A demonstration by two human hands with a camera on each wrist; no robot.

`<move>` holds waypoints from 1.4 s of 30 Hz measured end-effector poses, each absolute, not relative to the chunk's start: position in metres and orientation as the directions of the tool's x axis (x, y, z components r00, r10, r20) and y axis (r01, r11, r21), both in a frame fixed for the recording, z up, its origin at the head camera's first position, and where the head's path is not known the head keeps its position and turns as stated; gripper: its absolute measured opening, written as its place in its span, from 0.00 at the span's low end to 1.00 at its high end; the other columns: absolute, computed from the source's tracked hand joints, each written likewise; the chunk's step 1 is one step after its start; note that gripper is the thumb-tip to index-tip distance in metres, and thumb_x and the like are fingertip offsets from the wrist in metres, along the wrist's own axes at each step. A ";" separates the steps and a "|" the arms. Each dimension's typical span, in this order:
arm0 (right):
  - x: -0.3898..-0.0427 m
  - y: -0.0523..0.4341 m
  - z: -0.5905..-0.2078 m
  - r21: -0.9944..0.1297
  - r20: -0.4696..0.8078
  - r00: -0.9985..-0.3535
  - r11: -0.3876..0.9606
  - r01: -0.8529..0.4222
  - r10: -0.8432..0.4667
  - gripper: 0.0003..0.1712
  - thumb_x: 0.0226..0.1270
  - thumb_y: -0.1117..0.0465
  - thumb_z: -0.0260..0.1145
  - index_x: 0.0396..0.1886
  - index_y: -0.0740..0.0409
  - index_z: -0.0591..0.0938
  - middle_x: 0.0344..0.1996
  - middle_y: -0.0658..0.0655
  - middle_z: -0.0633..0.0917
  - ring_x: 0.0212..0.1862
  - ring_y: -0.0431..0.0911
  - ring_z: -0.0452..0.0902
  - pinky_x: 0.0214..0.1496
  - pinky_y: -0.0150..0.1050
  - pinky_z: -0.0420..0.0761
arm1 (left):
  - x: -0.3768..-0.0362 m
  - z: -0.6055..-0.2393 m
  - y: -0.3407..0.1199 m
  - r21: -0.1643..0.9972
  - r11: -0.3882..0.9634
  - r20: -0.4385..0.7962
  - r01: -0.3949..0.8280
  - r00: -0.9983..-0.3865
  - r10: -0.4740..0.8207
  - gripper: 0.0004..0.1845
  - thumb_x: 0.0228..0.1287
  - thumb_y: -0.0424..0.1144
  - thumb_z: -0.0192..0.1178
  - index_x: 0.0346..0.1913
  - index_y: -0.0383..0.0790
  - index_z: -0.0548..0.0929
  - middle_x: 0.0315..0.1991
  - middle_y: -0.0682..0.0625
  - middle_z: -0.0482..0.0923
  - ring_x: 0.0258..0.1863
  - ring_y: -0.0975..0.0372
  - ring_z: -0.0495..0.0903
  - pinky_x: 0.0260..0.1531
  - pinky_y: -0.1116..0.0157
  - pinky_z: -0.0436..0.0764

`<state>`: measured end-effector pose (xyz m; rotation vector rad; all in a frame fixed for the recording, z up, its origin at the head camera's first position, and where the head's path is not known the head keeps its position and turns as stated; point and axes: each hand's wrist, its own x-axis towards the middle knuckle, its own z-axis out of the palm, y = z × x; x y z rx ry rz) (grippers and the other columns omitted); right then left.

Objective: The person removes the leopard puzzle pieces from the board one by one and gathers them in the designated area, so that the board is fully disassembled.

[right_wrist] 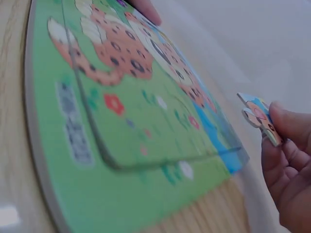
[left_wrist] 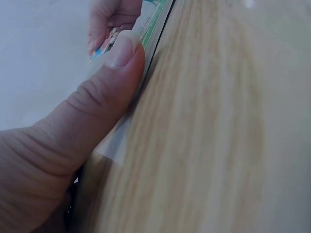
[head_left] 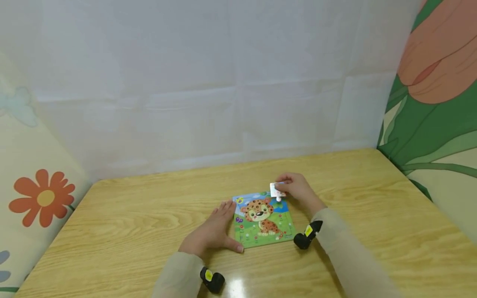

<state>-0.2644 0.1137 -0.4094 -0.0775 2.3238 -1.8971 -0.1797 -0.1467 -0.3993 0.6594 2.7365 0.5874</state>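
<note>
Only your right-wrist view shows the piece's [right_wrist: 259, 118] printed face. Your right hand [head_left: 298, 191] pinches it above the puzzle's [head_left: 263, 221] far corner; your left hand [head_left: 214, 232] lies spread, steadying the puzzle on the worktop [head_left: 372, 207].

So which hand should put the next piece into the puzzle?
Probably the right hand: it already pinches a piece at the puzzle's far corner. The left hand lies flat against its left edge, steadying it.
</note>
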 end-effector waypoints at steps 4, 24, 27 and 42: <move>-0.265 0.129 -0.410 -0.968 -0.069 -0.992 0.248 0.041 -0.107 0.12 0.59 0.68 0.64 0.42 0.71 0.78 0.28 0.51 0.82 0.29 0.39 0.74 0.33 0.30 0.76 | -0.180 -0.401 -0.147 0.440 0.815 -0.161 0.377 -0.860 0.484 0.69 0.30 0.61 0.73 0.71 0.28 0.45 0.72 0.36 0.39 0.72 0.46 0.38 0.70 0.50 0.40; -0.270 0.157 -0.412 -0.823 0.004 -0.994 0.564 -0.064 -0.107 0.11 0.58 0.64 0.66 0.38 0.67 0.81 0.28 0.55 0.81 0.30 0.42 0.72 0.32 0.31 0.72 | -0.180 -0.399 -0.146 0.465 0.811 -0.190 0.354 -0.855 0.483 0.69 0.31 0.61 0.73 0.71 0.30 0.44 0.73 0.37 0.38 0.72 0.46 0.36 0.70 0.50 0.39; -0.269 0.154 -0.409 -0.749 0.024 -0.993 0.656 -0.092 -0.113 0.11 0.59 0.61 0.66 0.38 0.65 0.81 0.28 0.56 0.80 0.31 0.45 0.71 0.33 0.34 0.72 | -0.181 -0.399 -0.146 0.468 0.809 -0.184 0.355 -0.856 0.482 0.69 0.31 0.60 0.73 0.71 0.30 0.44 0.73 0.37 0.38 0.72 0.46 0.37 0.70 0.50 0.39; -0.263 0.152 -0.411 -0.726 0.059 -0.997 0.684 -0.072 -0.042 0.12 0.59 0.59 0.66 0.34 0.65 0.79 0.30 0.59 0.81 0.32 0.47 0.74 0.33 0.37 0.75 | -0.180 -0.399 -0.147 0.469 0.814 -0.189 0.344 -0.860 0.473 0.69 0.30 0.60 0.73 0.71 0.31 0.44 0.73 0.38 0.38 0.72 0.47 0.37 0.70 0.50 0.39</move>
